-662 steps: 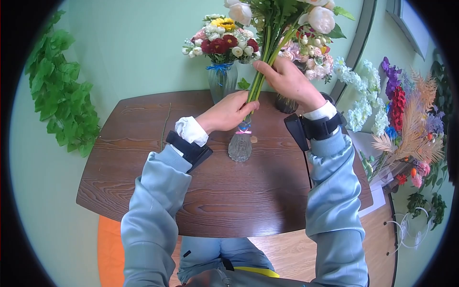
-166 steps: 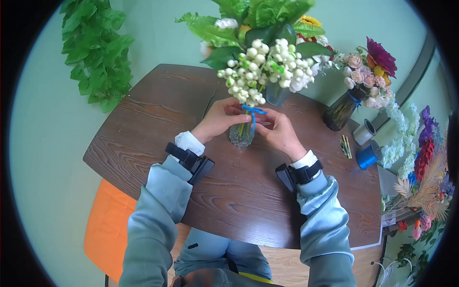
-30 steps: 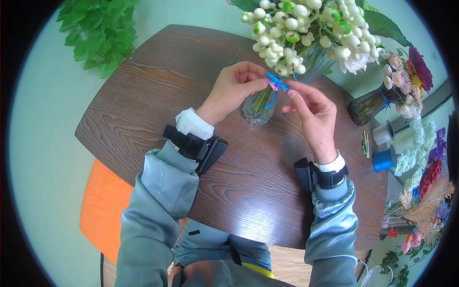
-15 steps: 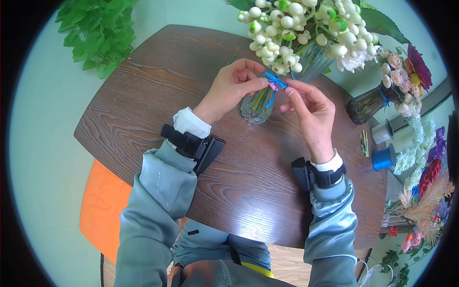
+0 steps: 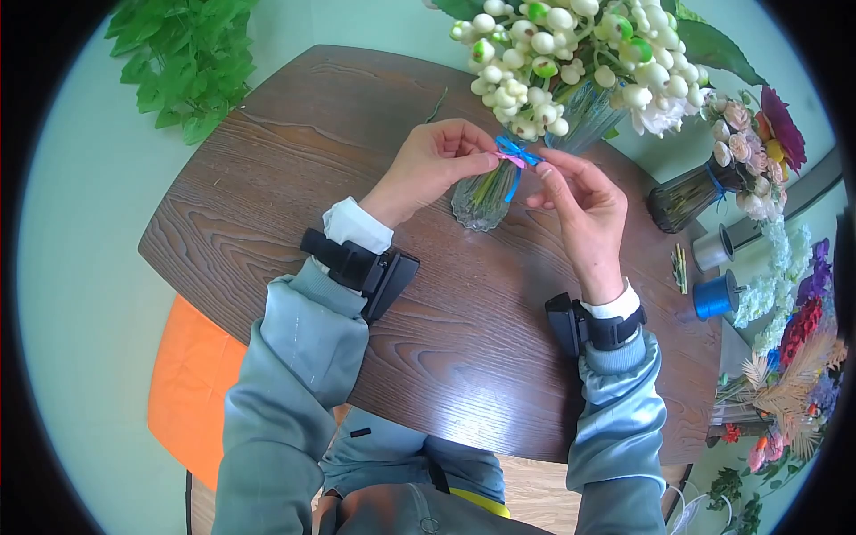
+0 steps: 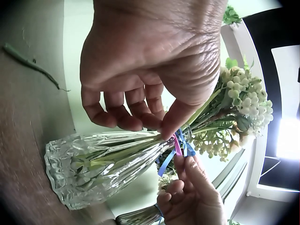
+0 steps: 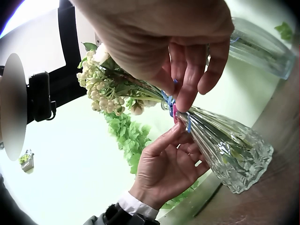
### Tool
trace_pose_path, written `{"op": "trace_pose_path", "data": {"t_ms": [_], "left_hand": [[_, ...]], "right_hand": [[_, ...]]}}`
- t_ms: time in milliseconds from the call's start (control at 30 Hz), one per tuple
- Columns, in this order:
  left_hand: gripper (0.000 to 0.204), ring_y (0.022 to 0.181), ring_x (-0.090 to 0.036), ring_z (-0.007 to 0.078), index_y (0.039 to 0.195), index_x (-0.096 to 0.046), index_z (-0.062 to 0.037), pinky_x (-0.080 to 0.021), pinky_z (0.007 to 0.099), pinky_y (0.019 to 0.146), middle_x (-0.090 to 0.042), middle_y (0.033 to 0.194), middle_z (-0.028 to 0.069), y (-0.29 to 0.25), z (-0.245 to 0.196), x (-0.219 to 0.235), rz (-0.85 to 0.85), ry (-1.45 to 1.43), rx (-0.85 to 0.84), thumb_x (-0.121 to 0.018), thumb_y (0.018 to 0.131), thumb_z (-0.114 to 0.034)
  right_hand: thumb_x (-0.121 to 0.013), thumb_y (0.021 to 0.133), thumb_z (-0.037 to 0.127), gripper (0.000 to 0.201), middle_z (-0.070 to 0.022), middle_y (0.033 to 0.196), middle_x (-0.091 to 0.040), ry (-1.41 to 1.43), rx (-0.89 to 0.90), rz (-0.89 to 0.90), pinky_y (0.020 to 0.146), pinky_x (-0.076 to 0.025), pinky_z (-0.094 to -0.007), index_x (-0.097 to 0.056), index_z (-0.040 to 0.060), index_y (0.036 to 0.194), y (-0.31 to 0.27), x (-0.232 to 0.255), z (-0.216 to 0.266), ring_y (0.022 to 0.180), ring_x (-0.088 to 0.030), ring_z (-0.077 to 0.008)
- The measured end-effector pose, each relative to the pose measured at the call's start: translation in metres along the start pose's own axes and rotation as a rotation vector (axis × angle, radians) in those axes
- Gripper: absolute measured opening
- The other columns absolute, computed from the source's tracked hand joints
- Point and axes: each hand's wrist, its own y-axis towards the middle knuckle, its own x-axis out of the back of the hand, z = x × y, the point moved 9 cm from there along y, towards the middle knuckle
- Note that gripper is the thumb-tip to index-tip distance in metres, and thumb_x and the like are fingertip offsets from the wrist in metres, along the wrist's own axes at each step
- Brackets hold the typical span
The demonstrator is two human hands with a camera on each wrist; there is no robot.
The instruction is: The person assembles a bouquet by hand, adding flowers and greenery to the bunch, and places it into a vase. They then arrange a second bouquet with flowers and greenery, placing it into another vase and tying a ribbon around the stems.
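A clear ribbed glass vase point(image 5: 479, 207) full of green stems stands on the brown table, white berry sprays point(image 5: 544, 62) above its neck. Blue ribbon point(image 5: 517, 152) and a pink ribbon point(image 5: 511, 160) are tied round the neck. The left hand point(image 5: 437, 169) pinches the pink ribbon at the neck's left side, thumb and index finger together; the left wrist view shows its other fingers curled point(image 6: 150, 70). At the right side, the right hand point(image 5: 588, 209) pinches the ribbon between thumb and index finger. In the right wrist view its fingertips partly cover the bow.
Behind the vase stands a larger glass vase point(image 5: 584, 116). At the right are a dark vase of pink and purple flowers point(image 5: 687, 198), cut stems point(image 5: 680, 267), a silver spool point(image 5: 712, 248) and a blue ribbon spool point(image 5: 715, 294). A loose stem point(image 5: 436, 107) lies near the back edge.
Around the neck, more of the pink ribbon shows, drawn out toward the left hand, and the blue bow has shifted slightly. Both hands stay at the neck, nearly in place.
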Motion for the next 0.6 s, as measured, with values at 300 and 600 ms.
{"op": "trace_pose_path", "data": {"t_ms": [300, 600], "left_hand": [[0.015, 0.07, -0.05, 0.0045, 0.093, -0.063, -0.0021, -0.04, 0.0199, 0.064, -0.06, 0.081, -0.0013, -0.0013, -0.0029, -0.0038, 0.017, 0.001, 0.007, -0.066, 0.082, -0.011], [0.016, 0.072, -0.05, 0.0059, 0.092, -0.062, -0.0031, -0.042, 0.021, 0.067, -0.059, 0.082, -0.0015, -0.0015, -0.0017, -0.0012, 0.016, -0.046, 0.019, -0.065, 0.085, -0.017]], "right_hand": [[-0.061, 0.086, 0.006, 0.018, -0.005, 0.085, -0.068, 0.011, -0.004, -0.005, 0.059, -0.048, -0.0182, -0.064, -0.0012, 0.103, -0.0002, -0.0014, 0.0017, 0.065, -0.063, -0.0084], [-0.062, 0.086, 0.007, 0.017, -0.0034, 0.081, -0.067, -0.03, -0.003, -0.01, 0.057, -0.046, -0.0174, -0.065, 0.0002, 0.101, 0.0001, -0.0024, 0.0005, 0.064, -0.062, -0.0071]]}}
